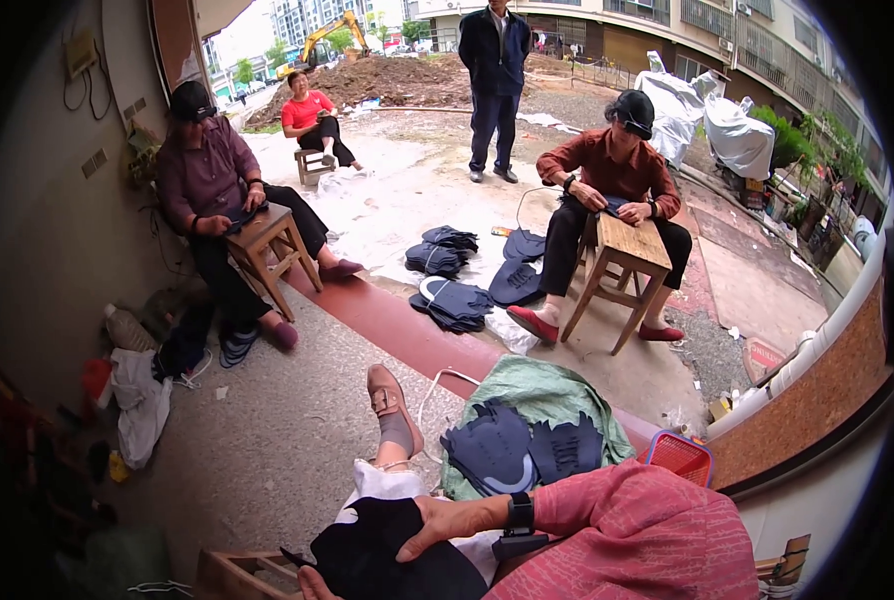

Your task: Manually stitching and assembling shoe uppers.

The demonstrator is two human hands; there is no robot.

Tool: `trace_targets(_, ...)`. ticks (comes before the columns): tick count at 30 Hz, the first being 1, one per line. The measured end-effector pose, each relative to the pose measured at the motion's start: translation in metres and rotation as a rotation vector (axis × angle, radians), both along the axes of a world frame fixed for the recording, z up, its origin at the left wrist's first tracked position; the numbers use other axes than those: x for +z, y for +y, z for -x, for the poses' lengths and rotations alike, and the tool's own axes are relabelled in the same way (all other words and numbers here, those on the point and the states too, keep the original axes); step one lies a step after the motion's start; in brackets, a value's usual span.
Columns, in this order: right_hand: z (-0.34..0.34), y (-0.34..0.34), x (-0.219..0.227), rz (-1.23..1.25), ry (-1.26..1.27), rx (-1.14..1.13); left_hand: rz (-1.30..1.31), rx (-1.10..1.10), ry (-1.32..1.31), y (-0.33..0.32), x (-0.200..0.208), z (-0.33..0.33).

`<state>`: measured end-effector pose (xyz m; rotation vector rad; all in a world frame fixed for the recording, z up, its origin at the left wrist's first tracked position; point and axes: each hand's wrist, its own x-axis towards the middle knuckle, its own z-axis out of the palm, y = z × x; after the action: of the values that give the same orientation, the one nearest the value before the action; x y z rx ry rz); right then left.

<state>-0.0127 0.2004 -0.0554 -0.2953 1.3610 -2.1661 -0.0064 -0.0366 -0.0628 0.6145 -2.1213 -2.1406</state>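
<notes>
Over my lap lies a flat black cut piece of sheet material [362,550], its weave or foam too dark to make out. My right hand [442,522] grips its upper right part, thumb on top and a watch on the wrist. At the bottom edge of the view, my left hand [315,584] closes on the piece's lower left edge, partly cut off by the frame. A narrow dark tip [293,556] sticks out beside it; what it belongs to is unclear. Similar dark pieces [492,445] with notched edges lie on a green woven sack [537,385] before me.
A red plastic basket [682,457] stands right of the sack. Wooden framing [232,575] is at lower left. Two people sit working at wooden stools [267,230] [627,245]. Stacks of dark pieces [452,303] lie between them. Farther back, one person stands and another sits.
</notes>
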Motion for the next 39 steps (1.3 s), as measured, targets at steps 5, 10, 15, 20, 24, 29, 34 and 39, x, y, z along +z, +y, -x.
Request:
trace_targets(5,0.002,0.003,-0.003,0.007,-0.019,-0.036,-0.023,-0.032,0.009,0.003,0.0,0.0)
trace_targets(10,0.0,0.003,-0.016,0.053,-0.006,-0.117,-0.057,-0.098,0.042,0.007,-0.001,0.003)
trace_targets(15,-0.002,0.005,-0.015,0.025,0.01,-0.126,-0.064,-0.082,0.034,0.007,-0.004,0.002)
trace_targets(20,-0.007,0.008,0.004,-0.158,0.123,-0.004,-0.058,-0.07,0.03,0.0,-0.016,0.002)
trace_targets(24,-0.01,0.005,0.019,-0.09,0.118,-0.036,-0.102,-0.067,0.021,-0.006,-0.026,0.003)
trace_targets(29,-0.006,0.002,0.005,-0.171,0.142,-0.047,-0.126,-0.062,0.015,-0.004,-0.025,0.001)
trace_targets(34,-0.002,-0.004,-0.007,-0.06,0.133,-0.132,-0.142,-0.102,0.026,-0.002,-0.015,0.0)
trace_targets(39,0.002,-0.003,-0.006,0.014,0.045,-0.146,-0.097,-0.075,0.022,0.003,-0.009,0.0)
